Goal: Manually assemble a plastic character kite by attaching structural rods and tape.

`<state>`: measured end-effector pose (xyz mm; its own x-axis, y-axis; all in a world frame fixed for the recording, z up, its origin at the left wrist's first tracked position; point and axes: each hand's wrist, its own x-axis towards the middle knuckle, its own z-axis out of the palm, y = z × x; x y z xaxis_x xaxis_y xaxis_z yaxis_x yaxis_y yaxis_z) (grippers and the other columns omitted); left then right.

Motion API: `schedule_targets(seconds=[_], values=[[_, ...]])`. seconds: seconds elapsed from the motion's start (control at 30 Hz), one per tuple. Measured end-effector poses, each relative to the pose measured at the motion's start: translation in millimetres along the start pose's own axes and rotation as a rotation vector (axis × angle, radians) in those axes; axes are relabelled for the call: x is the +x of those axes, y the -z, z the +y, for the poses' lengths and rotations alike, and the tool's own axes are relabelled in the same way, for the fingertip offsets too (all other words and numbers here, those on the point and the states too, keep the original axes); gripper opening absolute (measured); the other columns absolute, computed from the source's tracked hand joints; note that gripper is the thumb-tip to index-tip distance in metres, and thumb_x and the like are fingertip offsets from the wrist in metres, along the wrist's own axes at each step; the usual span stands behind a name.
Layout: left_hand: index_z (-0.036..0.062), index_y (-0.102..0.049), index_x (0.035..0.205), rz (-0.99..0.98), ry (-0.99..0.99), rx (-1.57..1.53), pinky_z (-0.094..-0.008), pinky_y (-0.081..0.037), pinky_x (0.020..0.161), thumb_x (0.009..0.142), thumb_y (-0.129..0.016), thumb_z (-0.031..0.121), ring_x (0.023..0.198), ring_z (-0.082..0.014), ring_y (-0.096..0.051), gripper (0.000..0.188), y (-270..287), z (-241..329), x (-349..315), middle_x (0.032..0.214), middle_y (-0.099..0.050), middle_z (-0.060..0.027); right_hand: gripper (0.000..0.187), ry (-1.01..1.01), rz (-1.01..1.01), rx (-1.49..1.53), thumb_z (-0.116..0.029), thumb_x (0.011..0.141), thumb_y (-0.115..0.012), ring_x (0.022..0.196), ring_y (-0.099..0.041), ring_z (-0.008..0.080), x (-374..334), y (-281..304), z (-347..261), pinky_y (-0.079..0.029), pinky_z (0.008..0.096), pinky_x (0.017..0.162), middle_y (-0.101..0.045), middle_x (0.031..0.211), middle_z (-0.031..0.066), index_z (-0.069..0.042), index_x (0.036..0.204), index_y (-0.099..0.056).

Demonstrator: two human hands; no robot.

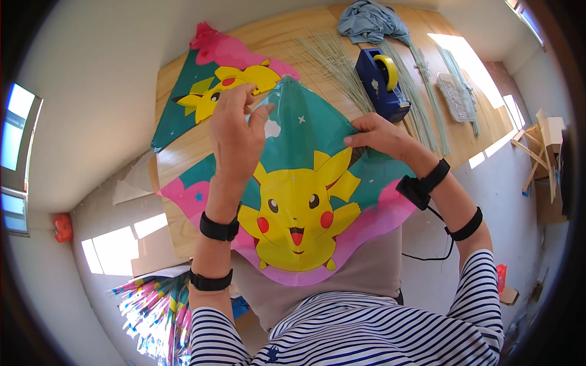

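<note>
Pale wooden worktop point(421, 24) with a teal-and-pink kite point(296, 201) overhanging its near edge.
Another kite point(256, 76) lies at the far left corner; the left hand point(259, 100), half open and seemingly empty, is by the front kite's tip; the right hand point(353, 131) pinches its right edge; a tape dispenser point(373, 82) stands inward from the far edge.

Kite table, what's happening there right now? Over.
Right hand pinching kite sheet at its right edge. Left hand over sheet, thumb and forefinger apart. Tape dispenser beyond, apart from both hands.
</note>
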<state>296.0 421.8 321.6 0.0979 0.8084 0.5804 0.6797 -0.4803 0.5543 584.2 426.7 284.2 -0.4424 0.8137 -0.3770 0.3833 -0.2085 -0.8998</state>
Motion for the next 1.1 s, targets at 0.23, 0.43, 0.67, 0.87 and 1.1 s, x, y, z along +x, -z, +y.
schedule_targets(seconds=[0.23,0.43,0.67,0.87,1.1], values=[[0.0018,-0.046,0.14,-0.118,0.13,-0.279,-0.0311,-0.053,0.072,0.069,-0.087,0.009,0.081,-0.0191,-0.062,0.081,6,104,-60,0.102,-0.062,-0.0123,0.017,0.186,-0.061,0.424,-0.014,0.093,-0.068,0.074,-0.064,0.0103,-25,-49,-81,-0.051,0.0235,0.068,-0.069,0.083,0.0033,0.003,0.094,-0.068],[0.0018,-0.051,0.135,0.023,0.125,-0.527,-0.0286,-0.055,0.086,0.076,-0.07,-0.012,0.101,-0.0163,-0.065,0.065,32,127,-43,0.113,-0.066,-0.0085,0.016,0.713,0.288,-0.194,-0.008,0.091,-0.067,0.082,-0.066,0.0115,-104,-72,-148,-0.053,0.024,0.074,-0.069,0.089,0.006,0.003,0.103,-0.065],[0.0003,-0.06,0.123,0.363,0.239,-1.237,-0.0341,-0.054,0.093,0.084,-0.062,-0.011,0.104,-0.0214,-0.067,0.041,142,59,-32,0.116,-0.068,-0.0115,0.016,0.931,0.81,-0.147,-0.011,0.095,-0.064,0.084,-0.064,0.0092,-181,-26,-178,-0.051,0.0234,0.079,-0.07,0.091,0.0055,0.004,0.1,-0.069],[-0.0012,-0.055,0.128,0.411,0.427,-1.254,-0.0381,-0.055,0.096,0.087,-0.058,-0.011,0.113,-0.0255,-0.064,0.042,190,-73,-99,0.124,-0.064,-0.0135,0.024,0.441,0.649,-0.028,-0.019,0.093,-0.068,0.074,-0.061,0.0114,-94,-17,-54,-0.05,0.0271,0.067,-0.067,0.082,0.0048,0.004,0.099,-0.069],[0.0005,-0.048,0.134,0.455,0.726,-1.17,-0.0441,-0.053,0.099,0.086,-0.056,-0.012,0.119,-0.0299,-0.06,0.05,172,-190,-191,0.131,-0.059,-0.0143,0.043,0.333,0.687,-0.399,-0.027,0.088,-0.074,0.076,-0.065,0.0193,12,-141,75,-0.05,0.0345,0.065,-0.066,0.083,0.0163,0.005,0.115,-0.064]])
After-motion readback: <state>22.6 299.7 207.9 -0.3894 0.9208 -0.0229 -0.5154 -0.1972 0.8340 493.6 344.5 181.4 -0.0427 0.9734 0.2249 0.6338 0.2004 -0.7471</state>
